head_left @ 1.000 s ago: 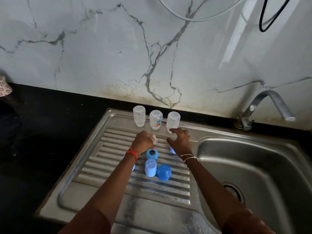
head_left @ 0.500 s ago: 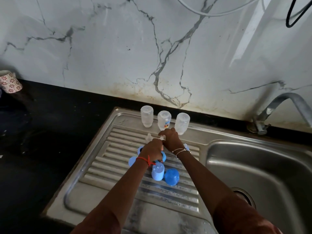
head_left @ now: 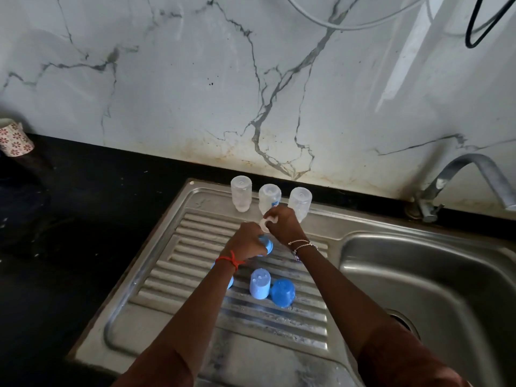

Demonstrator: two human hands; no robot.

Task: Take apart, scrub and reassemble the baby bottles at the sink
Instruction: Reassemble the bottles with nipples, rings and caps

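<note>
Left hand (head_left: 247, 241) has lifted a blue collar ring (head_left: 266, 245) off the drainboard (head_left: 195, 247), gripping it beside the clear teat (head_left: 265, 223) the right hand (head_left: 286, 224) pinches; bottles (head_left: 240, 196) wait upended behind, so reassembly is apparently beginning.

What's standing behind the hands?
Three clear bottles stand upside down in a row: left bottle, middle bottle, right bottle. The right hand covers the lower ends of the middle and right ones, so those can't be seen.

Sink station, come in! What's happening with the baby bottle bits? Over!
Left grip holds blue collar. Right grip pinches clear teat. Three bottles upended behind. Two caps near wrists, not blocking.
</note>
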